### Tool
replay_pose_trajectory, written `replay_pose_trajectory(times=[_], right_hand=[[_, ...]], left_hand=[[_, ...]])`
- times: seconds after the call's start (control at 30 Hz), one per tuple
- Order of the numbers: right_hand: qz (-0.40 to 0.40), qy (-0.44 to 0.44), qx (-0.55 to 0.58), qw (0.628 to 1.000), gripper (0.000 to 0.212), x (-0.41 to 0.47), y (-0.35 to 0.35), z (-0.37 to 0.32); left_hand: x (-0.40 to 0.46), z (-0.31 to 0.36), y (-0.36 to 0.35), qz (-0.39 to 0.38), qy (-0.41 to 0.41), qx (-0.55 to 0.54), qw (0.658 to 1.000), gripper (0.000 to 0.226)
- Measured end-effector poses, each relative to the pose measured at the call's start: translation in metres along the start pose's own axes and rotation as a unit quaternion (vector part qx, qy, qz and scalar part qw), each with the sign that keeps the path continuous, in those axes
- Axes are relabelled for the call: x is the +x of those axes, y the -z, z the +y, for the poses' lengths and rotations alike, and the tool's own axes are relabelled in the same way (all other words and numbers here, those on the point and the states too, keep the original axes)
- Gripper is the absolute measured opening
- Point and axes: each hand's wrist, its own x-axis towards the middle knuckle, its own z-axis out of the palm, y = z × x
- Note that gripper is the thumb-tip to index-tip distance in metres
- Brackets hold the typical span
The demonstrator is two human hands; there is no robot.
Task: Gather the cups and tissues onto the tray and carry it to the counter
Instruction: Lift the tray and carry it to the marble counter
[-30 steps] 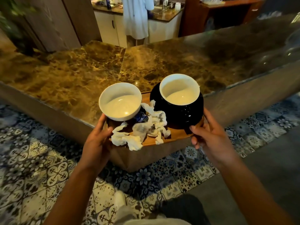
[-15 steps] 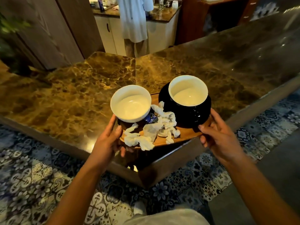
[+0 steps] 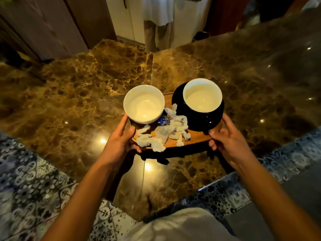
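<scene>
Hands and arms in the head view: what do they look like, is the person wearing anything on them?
Both forearms are bare as far as the picture shows: no sleeves, gloves, watch or bracelet. The left hand and right hand show no rings that I can make out. Nails look short. A pale garment shows at the bottom edge.

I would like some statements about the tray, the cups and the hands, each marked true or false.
1. Both hands hold the wooden tray. True: the left hand and the right hand grip its two ends.
2. The tray carries three cups. False: only a white cup and a black cup.
3. Crumpled tissues lie on the tray. True.
4. The black cup is tipped on its side. False: it stands upright, opening upward.
5. The tray is above the patterned floor. False: it is over the marble counter.
</scene>
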Motion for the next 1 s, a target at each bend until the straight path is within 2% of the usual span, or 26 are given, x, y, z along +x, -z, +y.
replay_pose_trajectory(times=[0.1, 0.27, 0.53, 1.0], right_hand=[[-0.015, -0.015, -0.016, 1.000, 0.078, 0.028, 0.007, -0.005], [-0.021, -0.049, -0.024, 0.998, 0.079, 0.059, 0.011, -0.007], [-0.018, -0.095, -0.029, 0.995, 0.082, 0.086, 0.002, 0.000], [0.003, -0.123, -0.074, 0.990, 0.083, 0.092, -0.005, -0.001]], left_hand=[[0.021, -0.003, -0.007, 0.023, 0.018, 0.004, 1.000, 0.059], [0.046, 0.002, -0.014, -0.009, 0.056, 0.005, 0.998, 0.066], [0.068, 0.010, 0.006, -0.012, 0.136, 0.074, 0.988, 0.067], [0.081, 0.018, 0.013, -0.006, 0.151, 0.151, 0.977, 0.065]])
